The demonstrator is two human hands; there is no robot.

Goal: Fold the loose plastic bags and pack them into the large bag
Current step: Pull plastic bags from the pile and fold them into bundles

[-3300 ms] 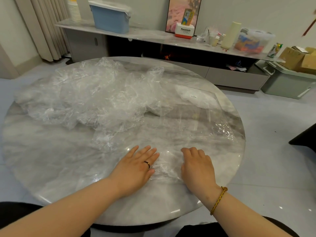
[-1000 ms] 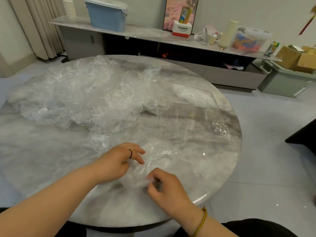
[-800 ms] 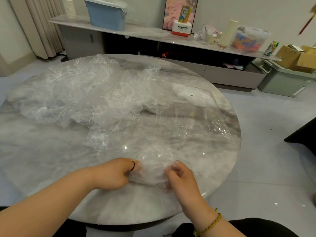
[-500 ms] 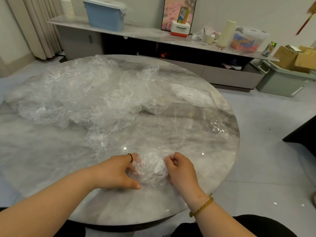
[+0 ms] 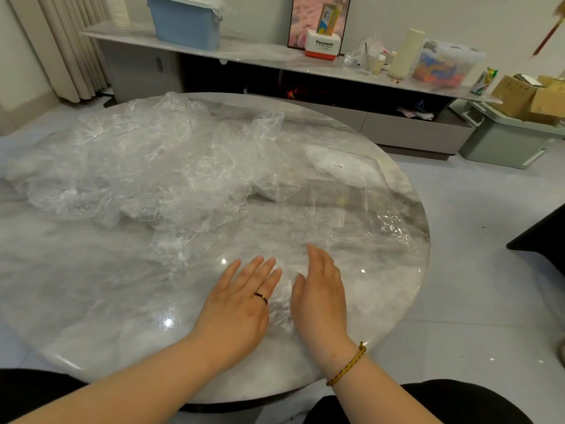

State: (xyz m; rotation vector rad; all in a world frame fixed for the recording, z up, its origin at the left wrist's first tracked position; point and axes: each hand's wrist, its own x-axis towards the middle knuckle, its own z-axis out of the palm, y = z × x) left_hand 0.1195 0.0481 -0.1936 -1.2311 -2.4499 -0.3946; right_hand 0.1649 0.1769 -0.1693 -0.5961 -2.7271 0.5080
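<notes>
A small folded clear plastic bag (image 5: 282, 296) lies on the round marble table (image 5: 91, 301) near its front edge. My left hand (image 5: 241, 301) presses flat on the bag's left side with straight fingers. My right hand (image 5: 321, 289) lies flat on its right side, fingers straight and together. A heap of crumpled clear bags (image 5: 146, 166) covers the table's far left half. A large flat clear bag (image 5: 336, 197) with a small white label is spread over the right half, reaching the table's right edge.
A low sideboard (image 5: 305, 65) behind the table carries a blue bin (image 5: 186, 19), a Panasonic box, a roll and a clear tub. A grey crate (image 5: 501, 139) with cardboard boxes stands on the floor at right. Curtains hang at far left.
Half a second ago both hands pinched the crumpled small bag between curled fingers. Now both have let go and lie flat, pressing the bag down onto the table.
</notes>
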